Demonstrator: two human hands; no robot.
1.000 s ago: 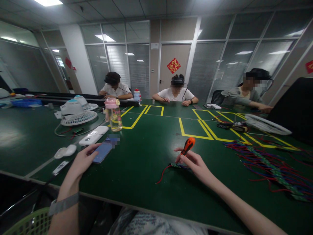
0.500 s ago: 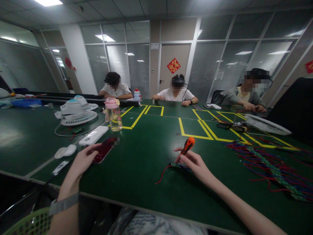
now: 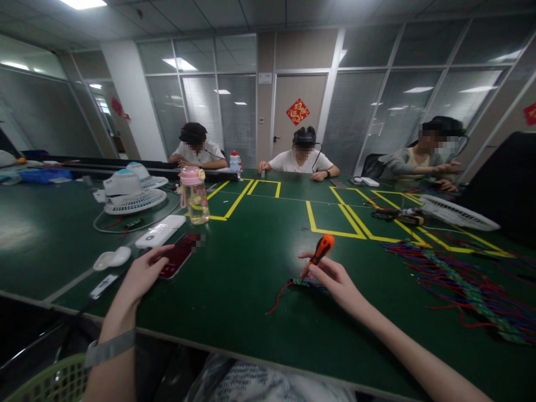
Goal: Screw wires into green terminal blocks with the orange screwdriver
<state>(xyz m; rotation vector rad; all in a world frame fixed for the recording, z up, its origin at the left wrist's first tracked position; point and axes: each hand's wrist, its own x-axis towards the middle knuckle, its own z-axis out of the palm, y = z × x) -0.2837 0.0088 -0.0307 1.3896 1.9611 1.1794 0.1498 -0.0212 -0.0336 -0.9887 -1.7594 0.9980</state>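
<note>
A screwdriver (image 3: pixel 322 249) with an orange and black handle stands tilted in my right hand (image 3: pixel 335 279), held between thumb and fingers. Its lower end is hidden behind the fingers, close to a small green circuit board (image 3: pixel 298 282) on the table. A red wire (image 3: pixel 277 298) trails from that board toward me. On the left, my left hand (image 3: pixel 144 273) rests at the near left edge of a phone (image 3: pixel 178 259) with a dark red lit screen. Its fingers are partly stretched out and touch the phone, which lies on the table.
A bottle with a pink lid (image 3: pixel 195 195), a white device (image 3: pixel 161 231) and white fans (image 3: pixel 134 192) stand left. Many wired boards (image 3: pixel 464 285) lie in a row right. Yellow tape (image 3: pixel 335 233) marks the green table (image 3: pixel 234 312). Several people sit opposite.
My hands, the screwdriver and the phone stay in place. Across the table, the person at right has raised a hand, and the middle person's hand has shifted slightly left.
</note>
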